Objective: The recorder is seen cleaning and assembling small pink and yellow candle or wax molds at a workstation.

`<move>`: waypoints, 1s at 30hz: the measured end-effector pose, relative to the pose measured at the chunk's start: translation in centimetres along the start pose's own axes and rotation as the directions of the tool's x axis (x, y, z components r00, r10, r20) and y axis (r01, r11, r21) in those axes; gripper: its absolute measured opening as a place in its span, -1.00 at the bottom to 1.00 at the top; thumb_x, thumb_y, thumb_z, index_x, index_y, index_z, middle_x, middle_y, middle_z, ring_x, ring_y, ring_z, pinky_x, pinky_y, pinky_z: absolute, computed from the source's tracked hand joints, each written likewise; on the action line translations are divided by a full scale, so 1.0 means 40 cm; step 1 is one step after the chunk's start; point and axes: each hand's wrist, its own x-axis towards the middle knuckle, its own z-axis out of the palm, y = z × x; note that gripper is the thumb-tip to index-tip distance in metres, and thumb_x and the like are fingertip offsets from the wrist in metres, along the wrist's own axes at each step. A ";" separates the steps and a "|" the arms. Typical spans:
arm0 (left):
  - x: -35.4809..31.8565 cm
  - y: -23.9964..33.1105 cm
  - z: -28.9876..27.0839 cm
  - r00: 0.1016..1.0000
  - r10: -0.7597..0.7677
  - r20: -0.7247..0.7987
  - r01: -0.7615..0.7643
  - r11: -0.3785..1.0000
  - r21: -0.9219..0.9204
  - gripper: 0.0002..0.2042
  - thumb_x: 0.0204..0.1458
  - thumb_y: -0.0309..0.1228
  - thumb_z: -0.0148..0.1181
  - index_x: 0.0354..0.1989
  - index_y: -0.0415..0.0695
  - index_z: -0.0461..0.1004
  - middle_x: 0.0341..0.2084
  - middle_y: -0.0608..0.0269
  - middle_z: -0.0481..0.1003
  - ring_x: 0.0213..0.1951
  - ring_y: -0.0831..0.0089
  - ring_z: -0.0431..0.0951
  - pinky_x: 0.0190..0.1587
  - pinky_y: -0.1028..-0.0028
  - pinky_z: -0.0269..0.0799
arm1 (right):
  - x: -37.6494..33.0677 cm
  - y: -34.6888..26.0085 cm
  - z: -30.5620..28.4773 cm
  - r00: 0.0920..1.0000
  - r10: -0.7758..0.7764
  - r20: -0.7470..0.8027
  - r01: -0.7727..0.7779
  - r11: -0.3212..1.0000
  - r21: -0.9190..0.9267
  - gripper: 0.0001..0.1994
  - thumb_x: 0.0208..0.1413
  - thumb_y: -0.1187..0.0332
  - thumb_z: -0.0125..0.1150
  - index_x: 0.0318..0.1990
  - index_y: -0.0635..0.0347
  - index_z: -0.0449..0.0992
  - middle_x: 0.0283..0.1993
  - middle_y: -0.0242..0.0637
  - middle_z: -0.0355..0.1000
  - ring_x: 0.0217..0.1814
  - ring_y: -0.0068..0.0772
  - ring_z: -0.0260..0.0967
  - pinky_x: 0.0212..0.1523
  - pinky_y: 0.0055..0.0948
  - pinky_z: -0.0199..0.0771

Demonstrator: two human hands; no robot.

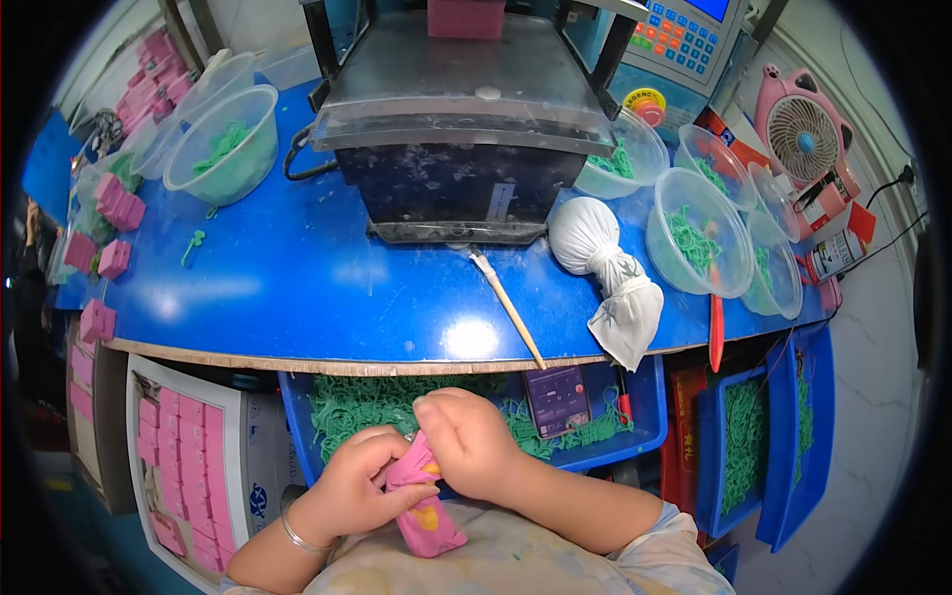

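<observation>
Close to my body, both hands are closed on a soft-looking pink block (424, 529) with yellow patches. My left hand (359, 486) wraps its upper part, thumb lying across the front. My right hand (464, 442) grips the top end; its fingertips are mostly hidden behind the fist. Something small and shiny shows between the hands, too small to name. Beneath them, an open blue drawer or tray (650, 421) holds tangled green branching pieces (359, 409) and a dark purple flat box (557, 401).
On the blue table (397, 307) stand a dark lidded machine (456, 183), a brush (508, 309), a tied white cloth bag (585, 236) and clear bowls (220, 149) of green pieces. Pink blocks (188, 466) fill a carton at left. A pink fan (801, 129) stands at right.
</observation>
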 end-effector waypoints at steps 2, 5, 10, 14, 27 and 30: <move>0.001 0.014 -0.011 0.994 0.028 0.105 -0.025 0.999 -0.031 -0.72 -0.28 -0.45 0.39 -0.40 -0.24 0.44 -0.55 0.19 0.39 -0.52 0.42 0.35 -0.45 0.50 0.25 | 0.008 0.003 -0.011 0.974 0.191 0.122 -0.216 0.943 0.252 -0.62 0.12 0.19 0.05 -0.67 0.17 0.25 -0.65 -0.28 0.19 -0.52 -0.37 0.22 -0.51 -0.38 0.21; -0.004 0.010 -0.006 0.996 0.063 0.067 -0.061 0.998 -0.025 -0.73 -0.25 -0.47 0.37 -0.36 -0.26 0.45 -0.49 0.20 0.40 -0.48 0.48 0.38 -0.41 0.55 0.27 | 0.005 0.011 -0.021 0.789 0.338 0.513 -0.610 0.527 0.591 -0.63 0.12 0.14 0.08 -0.59 0.21 0.30 -0.56 -0.36 0.28 -0.46 -0.59 0.22 -0.46 -0.49 0.23; -0.025 -0.009 0.006 0.978 -0.208 -0.024 0.157 0.807 -0.569 -0.70 -0.14 -0.58 0.27 -0.19 -0.30 0.39 -0.33 0.21 0.44 -0.28 0.52 0.46 -0.22 0.52 0.39 | -0.024 -0.020 -0.011 0.940 0.226 0.254 -0.336 0.740 0.583 -0.78 0.01 0.38 0.24 -0.25 0.25 0.35 -0.35 -0.41 0.33 -0.30 -0.68 0.27 -0.30 -0.61 0.33; -0.030 -0.007 0.009 0.969 -0.244 -0.041 0.145 0.693 -0.706 -0.70 -0.09 -0.64 0.19 -0.15 -0.29 0.32 -0.26 0.19 0.43 -0.20 0.49 0.47 -0.13 0.48 0.42 | -0.027 -0.026 -0.025 0.952 0.203 0.228 -0.287 0.850 0.442 -0.70 -0.07 0.38 0.31 -0.19 0.27 0.41 -0.32 -0.32 0.37 -0.28 -0.52 0.32 -0.26 -0.51 0.34; -0.021 -0.036 0.003 0.949 0.132 -0.287 -0.117 0.991 0.071 -0.65 -0.26 -0.48 0.35 -0.25 -0.25 0.41 -0.36 0.13 0.44 -0.29 0.30 0.43 -0.20 0.40 0.33 | -0.032 -0.011 -0.004 0.982 0.161 0.102 -0.190 0.873 0.449 -0.68 -0.12 0.35 0.34 -0.23 0.30 0.42 -0.36 -0.25 0.28 -0.34 -0.46 0.27 -0.31 -0.50 0.33; -0.031 -0.022 0.020 0.962 -0.102 -0.252 0.038 0.968 -0.246 -0.63 -0.24 -0.50 0.34 -0.21 -0.27 0.40 -0.35 0.11 0.44 -0.32 0.31 0.44 -0.26 0.43 0.35 | -0.036 -0.038 -0.008 0.999 -0.049 0.004 0.048 0.991 0.123 -0.69 -0.13 0.37 0.34 -0.24 0.29 0.42 -0.38 -0.25 0.27 -0.37 -0.43 0.25 -0.34 -0.45 0.31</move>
